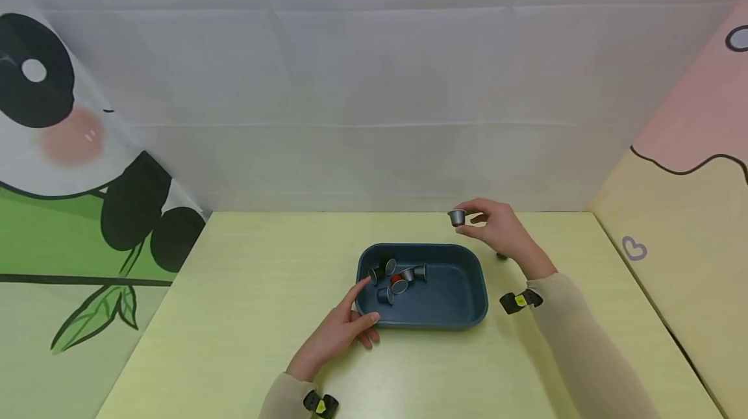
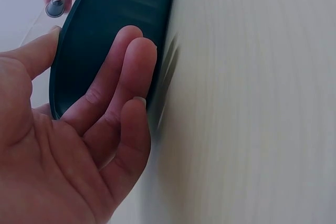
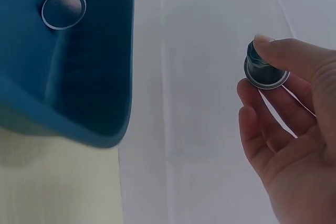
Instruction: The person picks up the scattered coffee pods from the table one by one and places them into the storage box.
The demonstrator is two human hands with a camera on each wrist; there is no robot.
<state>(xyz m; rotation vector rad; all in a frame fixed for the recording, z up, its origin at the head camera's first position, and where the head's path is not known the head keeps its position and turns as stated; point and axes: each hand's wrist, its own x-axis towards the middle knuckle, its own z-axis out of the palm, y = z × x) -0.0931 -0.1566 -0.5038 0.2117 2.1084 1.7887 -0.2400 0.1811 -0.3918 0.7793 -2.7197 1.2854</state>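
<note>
My right hand [image 1: 493, 227] pinches a grey coffee capsule [image 1: 458, 217] between thumb and fingers, above the table's far edge, beyond the tray's right end. In the right wrist view the thumb lies on the capsule's [image 3: 262, 72] narrow end, its rim facing the palm side. A dark blue tray [image 1: 450, 302] stands on the table, with several capsules inside its left half, one of them red [image 1: 398, 284]. At the tray's near left corner, my left hand [image 1: 341, 328] holds the rim with thumb and index finger. Its other fingers [image 2: 139, 66] lie loosely bent along the outer wall.
A small dark object [image 1: 501, 256], mostly hidden by the right wrist, lies on the table right of the tray. The pale yellow table [image 1: 245, 295] ends at a white backdrop [image 1: 374, 165]. Printed panels stand at the left [image 1: 87, 328] and right [image 1: 689, 263].
</note>
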